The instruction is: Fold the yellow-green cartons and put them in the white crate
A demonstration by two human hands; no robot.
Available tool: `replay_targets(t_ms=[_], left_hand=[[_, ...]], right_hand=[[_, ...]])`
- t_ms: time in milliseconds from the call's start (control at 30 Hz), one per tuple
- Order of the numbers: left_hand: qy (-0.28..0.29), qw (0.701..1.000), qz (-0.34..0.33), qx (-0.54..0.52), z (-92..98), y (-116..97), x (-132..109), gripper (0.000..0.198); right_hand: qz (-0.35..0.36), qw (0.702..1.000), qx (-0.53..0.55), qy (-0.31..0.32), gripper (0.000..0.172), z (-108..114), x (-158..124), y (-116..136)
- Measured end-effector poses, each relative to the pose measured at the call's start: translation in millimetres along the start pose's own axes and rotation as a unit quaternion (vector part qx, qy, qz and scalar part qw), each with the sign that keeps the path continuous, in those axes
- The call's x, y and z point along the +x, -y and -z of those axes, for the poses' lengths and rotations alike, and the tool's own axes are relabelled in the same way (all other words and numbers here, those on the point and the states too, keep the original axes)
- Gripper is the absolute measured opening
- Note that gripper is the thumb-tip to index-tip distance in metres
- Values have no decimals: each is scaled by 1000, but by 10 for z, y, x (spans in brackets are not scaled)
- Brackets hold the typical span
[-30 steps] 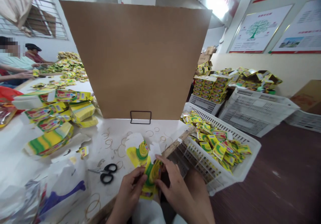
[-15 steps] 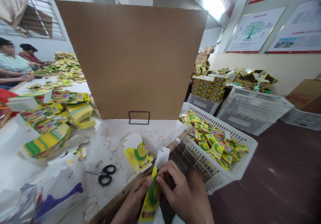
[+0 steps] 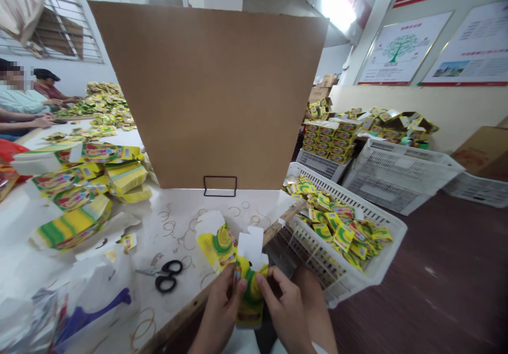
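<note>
Between my two hands is a yellow-and-green carton [image 3: 251, 290], its white end flaps standing up at the far end. My left hand [image 3: 222, 301] grips its left edge with the thumb on top. On the right edge, my right hand [image 3: 283, 301] pinches the carton near the flaps. A second flat yellow carton [image 3: 217, 243] lies on the table just beyond my left hand, partly overlapped by the held one. Black-handled scissors [image 3: 169, 277] rest on the table to the left.
Stacks of flat cartons [image 3: 83, 184] lie at the left of the white table. A brown cardboard panel [image 3: 222, 100] stands upright ahead. To the right, a white plastic crate [image 3: 365, 237] holds many small cartons. Rubber bands [image 3: 145, 325] are scattered about; co-workers [image 3: 24, 100] sit far left.
The carton in my hands has turned from a narrow edge-on view to show its broad face and open flaps. My left hand has moved slightly up; both hands still hold it.
</note>
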State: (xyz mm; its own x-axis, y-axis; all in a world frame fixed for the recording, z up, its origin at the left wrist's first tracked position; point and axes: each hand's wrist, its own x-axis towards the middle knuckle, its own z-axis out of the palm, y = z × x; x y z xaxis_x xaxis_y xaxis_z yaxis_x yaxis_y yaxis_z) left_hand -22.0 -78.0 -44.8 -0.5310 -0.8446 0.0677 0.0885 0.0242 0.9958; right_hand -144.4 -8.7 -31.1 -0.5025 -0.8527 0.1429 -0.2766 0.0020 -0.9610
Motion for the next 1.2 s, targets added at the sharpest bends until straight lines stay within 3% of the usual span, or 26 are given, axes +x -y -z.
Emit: replay_targets(t_ms=[67, 133, 200, 333, 433, 600, 700, 833, 900, 1000, 1200], left_hand=[[21, 999, -2, -32, 18, -36, -4, 59], [56, 997, 0, -51, 53, -100, -17, 65], [93, 995, 3, -44, 91, -181, -33, 59], [169, 980, 34, -99, 97, -313, -62, 41], [210, 961, 58, -172, 44, -320, -89, 38], [183, 967, 61, -168, 23, -210, -112, 74], [188, 969, 56, -152, 50, -167, -99, 59], [142, 985, 37, -88, 65, -118, -80, 41], [121, 991, 30, -57, 58, -85, -79, 42], [126, 990, 35, -49, 42, -48, -89, 44], [149, 985, 31, -87, 73, -97, -74, 45]], right_hand=[[16, 1000, 25, 3, 19, 34, 17, -5], [36, 998, 54, 19, 35, 88, 29, 5], [45, 995, 71, 59, 40, 156, 35, 36], [32, 992, 26, 120, 20, 294, 41, 170], [48, 992, -27, 111, 35, 344, 54, 296], [52, 998, -34, 18, 25, 326, 85, 396], [77, 996, -41, 18, 22, 344, 99, 366], [124, 989, -65, 39, 28, 395, 98, 299], [80, 992, -67, 72, 23, 385, 84, 276], [-11, 991, -62, 122, 29, 315, 61, 253], [-25, 991, -117, 68, 24, 197, 56, 164]])
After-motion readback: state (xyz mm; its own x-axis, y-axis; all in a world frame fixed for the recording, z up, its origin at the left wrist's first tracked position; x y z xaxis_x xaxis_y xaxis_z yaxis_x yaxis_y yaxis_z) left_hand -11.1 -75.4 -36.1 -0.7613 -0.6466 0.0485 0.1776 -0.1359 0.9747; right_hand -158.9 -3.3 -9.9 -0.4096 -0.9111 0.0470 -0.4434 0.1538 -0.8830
